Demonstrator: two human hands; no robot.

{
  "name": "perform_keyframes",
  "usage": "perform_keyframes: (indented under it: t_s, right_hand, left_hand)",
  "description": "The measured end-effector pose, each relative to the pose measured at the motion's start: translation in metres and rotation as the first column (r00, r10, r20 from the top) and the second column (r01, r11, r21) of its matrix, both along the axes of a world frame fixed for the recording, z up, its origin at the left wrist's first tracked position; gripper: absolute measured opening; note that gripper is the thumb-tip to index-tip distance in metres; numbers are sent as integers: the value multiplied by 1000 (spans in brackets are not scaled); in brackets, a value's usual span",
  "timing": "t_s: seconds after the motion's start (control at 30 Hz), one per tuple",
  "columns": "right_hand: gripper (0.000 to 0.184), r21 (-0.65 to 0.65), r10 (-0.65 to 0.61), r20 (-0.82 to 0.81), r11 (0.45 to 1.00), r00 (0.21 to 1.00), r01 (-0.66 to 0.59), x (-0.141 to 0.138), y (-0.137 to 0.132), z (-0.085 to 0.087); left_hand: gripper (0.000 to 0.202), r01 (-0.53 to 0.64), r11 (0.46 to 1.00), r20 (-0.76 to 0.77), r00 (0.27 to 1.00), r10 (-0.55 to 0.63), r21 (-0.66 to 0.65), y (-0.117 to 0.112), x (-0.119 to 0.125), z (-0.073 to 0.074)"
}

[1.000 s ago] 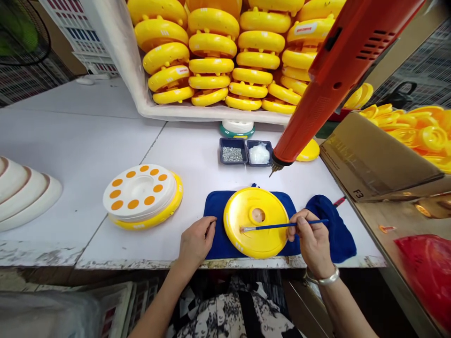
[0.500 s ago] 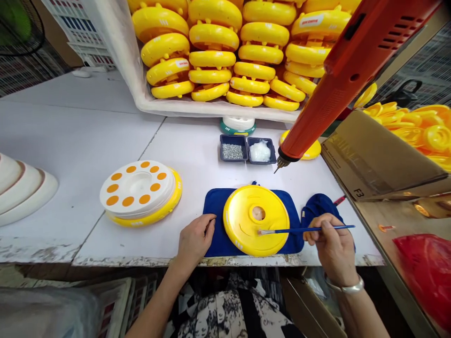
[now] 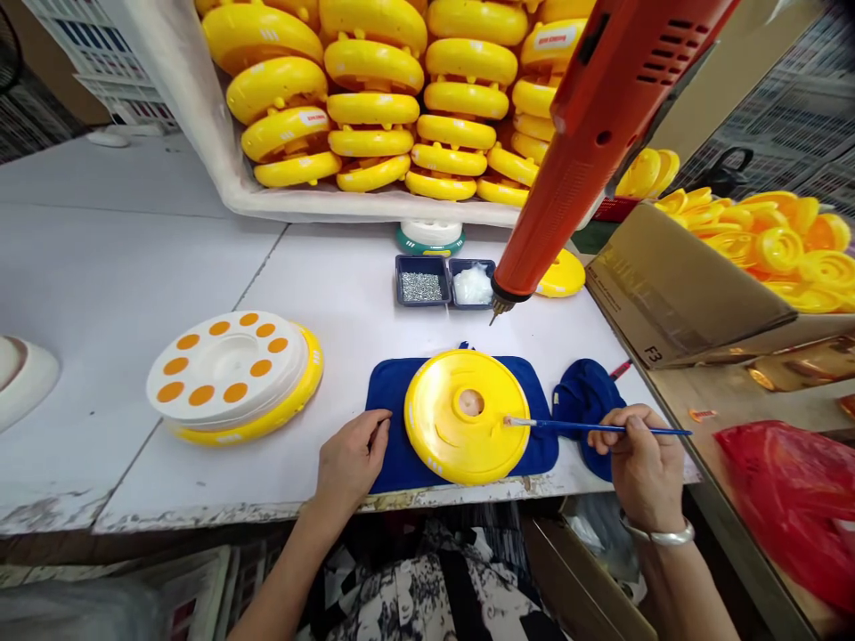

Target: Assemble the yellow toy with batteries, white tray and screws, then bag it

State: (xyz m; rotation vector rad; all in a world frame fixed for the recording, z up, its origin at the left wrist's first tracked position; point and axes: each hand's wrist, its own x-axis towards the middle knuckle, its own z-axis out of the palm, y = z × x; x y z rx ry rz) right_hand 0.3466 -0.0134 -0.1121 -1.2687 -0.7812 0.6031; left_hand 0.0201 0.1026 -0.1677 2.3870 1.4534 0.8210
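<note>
A yellow plastic disc (image 3: 460, 436) with a hole in its middle lies on a blue cloth (image 3: 394, 392) at the table's front edge. My right hand (image 3: 639, 465) is closed on a thin blue paintbrush (image 3: 588, 427); its bristle tip touches the disc's right part. My left hand (image 3: 348, 458) rests on the cloth's left end beside the disc, fingers curled, nothing visible in it.
An orange electric screwdriver (image 3: 588, 125) hangs over the table above the disc. Behind it stand a twin tray of screws (image 3: 420, 285) and white grease (image 3: 472, 283), a white-and-yellow assembled disc (image 3: 227, 374) at left, a bin of stacked yellow discs (image 3: 387, 107) and a cardboard box (image 3: 674, 285).
The brush tip has drawn from the disc's left side to its right part as my right hand pulled back to the right. My left hand stayed in place.
</note>
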Motion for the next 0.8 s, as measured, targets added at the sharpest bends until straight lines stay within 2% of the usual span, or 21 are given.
perform_keyframes:
  t_s: [0.1, 0.27, 0.4, 0.53, 0.7, 0.8]
  right_hand:
    - [18, -28, 48, 3, 998, 999, -48, 0, 0, -1]
    - [20, 13, -9, 13, 1000, 1000, 9, 0, 1, -6]
    - [19, 6, 62, -8, 998, 998, -62, -1, 0, -7]
    - [19, 44, -13, 4, 999, 1000, 13, 1, -1, -8]
    - [19, 17, 21, -12, 1000, 1000, -20, 2, -1, -9]
    - [18, 33, -20, -24, 999, 1000, 21, 0, -2, -6]
  left_hand:
    - [27, -5, 1000, -3, 1000, 4, -3, 0, 0, 1]
    - [27, -2, 1000, -3, 1000, 2, -5, 1, 1, 2]
    - [27, -9, 1000, 3, 1000, 9, -2, 0, 1, 1]
    - [27, -3, 1000, 6, 1000, 3, -9, 0, 1, 1]
    - [27, -10, 1000, 12, 1000, 10, -25, 0, 1, 2]
    - [28, -13, 999, 13, 1000, 14, -35, -1, 1, 2]
